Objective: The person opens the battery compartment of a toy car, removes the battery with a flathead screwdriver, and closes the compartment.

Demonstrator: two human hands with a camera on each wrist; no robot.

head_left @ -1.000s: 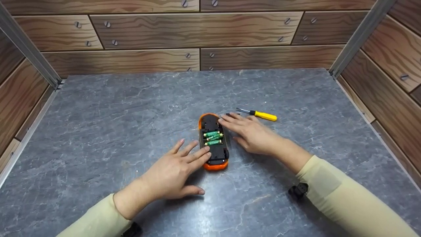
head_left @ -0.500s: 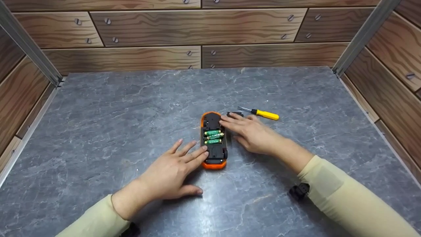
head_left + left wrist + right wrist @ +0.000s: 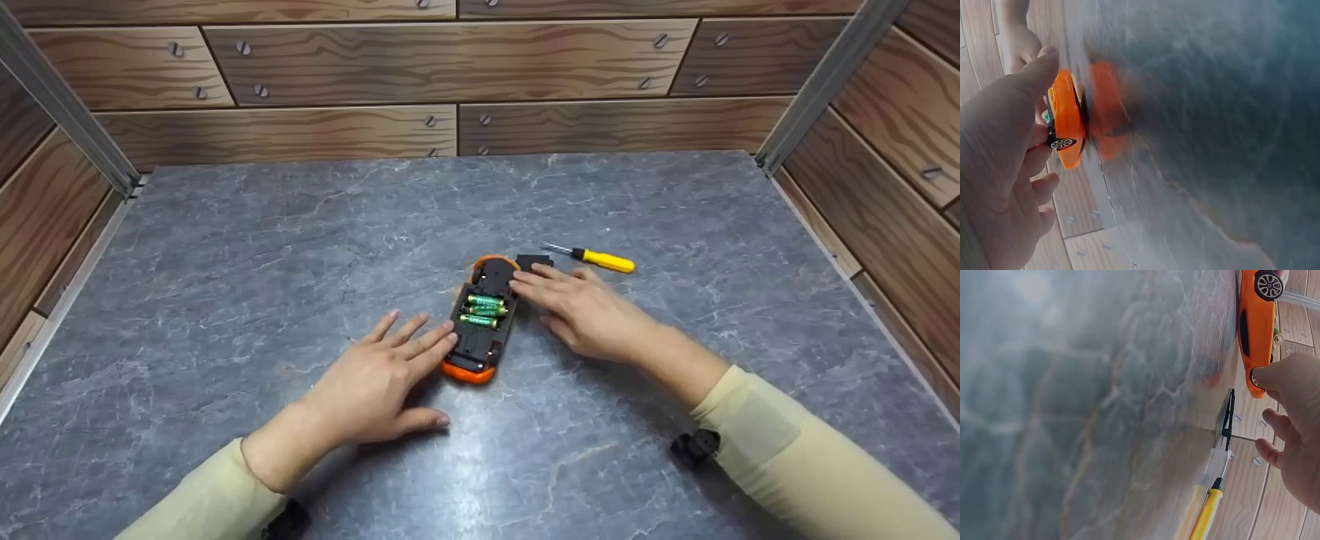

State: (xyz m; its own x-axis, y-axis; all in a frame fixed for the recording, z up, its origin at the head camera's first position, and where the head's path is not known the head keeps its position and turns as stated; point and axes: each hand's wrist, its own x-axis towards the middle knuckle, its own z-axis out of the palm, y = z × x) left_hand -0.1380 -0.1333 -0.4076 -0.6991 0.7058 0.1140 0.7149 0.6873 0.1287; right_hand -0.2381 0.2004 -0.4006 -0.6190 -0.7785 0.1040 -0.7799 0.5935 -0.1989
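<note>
The upturned orange toy car (image 3: 472, 345) lies on the tabletop (image 3: 300, 247) between both hands, slanted now: compared with half a second ago, its near end sits farther left and its far end farther right, close to a flat black piece (image 3: 534, 261). The left hand (image 3: 367, 390) has spread fingers, tips at the car's left edge; the right hand (image 3: 596, 315) lays straight fingers against its far right edge. Overhead, three green batteries (image 3: 484, 310) show; the left wrist view adds a spoked wheel (image 3: 1062, 144), the right a dark side window (image 3: 1244, 332).
</note>
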